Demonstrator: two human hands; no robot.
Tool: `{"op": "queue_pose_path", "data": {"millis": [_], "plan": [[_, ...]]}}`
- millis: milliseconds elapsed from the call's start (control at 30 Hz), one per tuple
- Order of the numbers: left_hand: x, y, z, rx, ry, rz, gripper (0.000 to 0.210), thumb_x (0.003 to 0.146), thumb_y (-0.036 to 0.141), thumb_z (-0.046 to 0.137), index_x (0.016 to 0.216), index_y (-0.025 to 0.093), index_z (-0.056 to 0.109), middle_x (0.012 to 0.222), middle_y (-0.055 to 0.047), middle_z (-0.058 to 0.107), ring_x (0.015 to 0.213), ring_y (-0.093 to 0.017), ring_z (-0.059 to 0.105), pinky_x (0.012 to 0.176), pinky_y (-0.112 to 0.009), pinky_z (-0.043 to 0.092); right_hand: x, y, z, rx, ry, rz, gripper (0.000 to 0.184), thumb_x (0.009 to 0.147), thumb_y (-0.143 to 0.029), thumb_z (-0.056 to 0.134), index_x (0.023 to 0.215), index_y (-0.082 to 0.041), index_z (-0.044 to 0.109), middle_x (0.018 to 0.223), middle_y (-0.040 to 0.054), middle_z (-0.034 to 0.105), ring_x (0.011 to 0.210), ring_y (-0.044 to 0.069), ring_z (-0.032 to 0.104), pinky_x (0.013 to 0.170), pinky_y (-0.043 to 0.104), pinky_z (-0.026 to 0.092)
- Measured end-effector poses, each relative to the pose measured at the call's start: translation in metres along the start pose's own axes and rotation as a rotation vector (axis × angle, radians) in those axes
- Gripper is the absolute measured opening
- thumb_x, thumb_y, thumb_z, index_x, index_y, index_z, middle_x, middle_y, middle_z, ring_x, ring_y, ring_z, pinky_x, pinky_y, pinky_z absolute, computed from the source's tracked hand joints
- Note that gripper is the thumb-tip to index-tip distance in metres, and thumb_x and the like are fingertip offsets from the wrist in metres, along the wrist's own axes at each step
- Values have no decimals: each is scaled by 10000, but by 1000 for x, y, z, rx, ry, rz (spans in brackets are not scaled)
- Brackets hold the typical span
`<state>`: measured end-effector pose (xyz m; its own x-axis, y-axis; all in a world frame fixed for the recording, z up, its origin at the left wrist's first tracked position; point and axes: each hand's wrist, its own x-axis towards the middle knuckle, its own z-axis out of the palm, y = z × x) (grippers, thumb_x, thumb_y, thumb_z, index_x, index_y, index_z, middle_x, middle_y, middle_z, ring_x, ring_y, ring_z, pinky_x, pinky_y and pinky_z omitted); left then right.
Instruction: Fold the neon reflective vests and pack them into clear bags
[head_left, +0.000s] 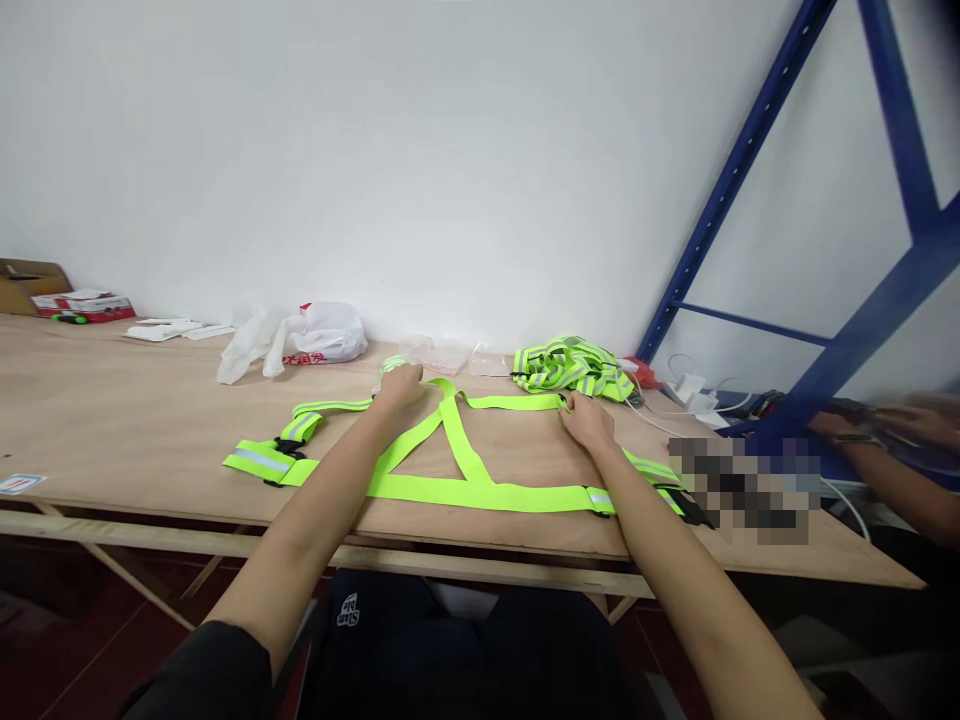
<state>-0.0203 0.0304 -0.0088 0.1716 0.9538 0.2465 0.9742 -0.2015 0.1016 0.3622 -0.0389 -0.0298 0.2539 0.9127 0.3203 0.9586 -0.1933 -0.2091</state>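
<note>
Wood tops the one bench [150, 420], and over its right end stands one blue metal rack [750, 150]. One lime harness [480, 492] lies spread along the front edge, from the middle toward the right: a broad plain band runs nearly parallel to that edge, two diagonal straps rise from it to meet in a peak, and the side pieces carry a silver-grey stripe with black fittings, several in number. One tangled heap of striped lime straps [566, 368] sits by the back edge, right of centre. One white plastic bag [334, 330] with red print slumps left of centre at the same edge; two boxes, a brown one [26, 288] and a red-and-white one [90, 305], stand at the back left corner. Two hands work on the harness: the right hand [586, 420] pinches an upper strap near a black fitting, while the left hand [401, 382] is curled at the upper left straps, its fingertips hidden, so whether it grips cannot be told. One co-worker's arm [892, 480] shows, blurred, beyond the right end. Clear packets [442, 355], at least two, lie by the back edge. One small label [21, 484] sticks near the front left corner.
</note>
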Motion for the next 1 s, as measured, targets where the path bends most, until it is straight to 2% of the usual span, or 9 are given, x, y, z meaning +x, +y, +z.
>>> {"op": "queue_pose_path", "data": {"millis": [133, 267, 500, 633, 733, 867, 1000], "plan": [[-1, 1, 1, -7, -9, -38, 267, 881, 321, 541, 1073, 186, 670, 1032, -143, 719, 1002, -307, 656, 820, -361, 490, 0, 1, -1, 0, -17, 22, 116, 923, -336, 527, 888, -241, 583, 947, 67, 705, 862, 239, 629, 637, 296, 351], [-2, 3, 3, -17, -9, -83, 309, 894, 369, 531, 1094, 175, 665, 1097, -175, 715, 1062, -340, 645, 868, -404, 488, 1, 3, 0, 4, -21, 30, 137, 915, -355, 530, 900, -242, 607, 948, 76, 708, 855, 241, 630, 638, 300, 359], [-3, -10, 2, -48, 24, -219, 481, 939, 426, 446, 1317, 138, 518, 1251, -233, 652, 1173, -375, 597, 934, -481, 463, 3, 6, 3, 22, -25, 47, 162, 905, -380, 539, 897, -241, 622, 907, 69, 708, 835, 238, 629, 633, 296, 357], [-2, -19, 1, -64, 29, -252, 589, 955, 470, 423, 1477, 201, 376, 1273, -206, 652, 1211, -385, 577, 986, -557, 415, 3, 8, 4, 37, -41, 63, 196, 910, -413, 531, 876, -241, 619, 909, 69, 707, 836, 242, 630, 622, 295, 352], [-2, -24, 2, -75, 5, -258, 527, 951, 506, 423, 1417, 268, 491, 1278, -172, 661, 1222, -391, 565, 1029, -627, 355, 4, 8, 5, 43, -47, 66, 199, 911, -418, 526, 879, -243, 616, 922, 70, 706, 848, 249, 631, 622, 297, 352], [-1, -30, 1, -69, 13, -317, 440, 928, 501, 457, 1255, 268, 638, 1356, -178, 608, 1272, -428, 508, 1042, -714, 277, 4, 9, 6, 52, -45, 61, 201, 907, -417, 533, 878, -241, 624, 918, 76, 708, 846, 253, 631, 622, 300, 356], [3, -33, 0, -61, 63, -375, 497, 942, 521, 414, 1244, 194, 635, 1458, -231, 480, 1346, -445, 421, 1025, -657, 348, 4, 9, 7, 60, -40, 59, 195, 903, -409, 536, 871, -242, 630, 906, 72, 707, 833, 248, 629, 624, 297, 360]]}}
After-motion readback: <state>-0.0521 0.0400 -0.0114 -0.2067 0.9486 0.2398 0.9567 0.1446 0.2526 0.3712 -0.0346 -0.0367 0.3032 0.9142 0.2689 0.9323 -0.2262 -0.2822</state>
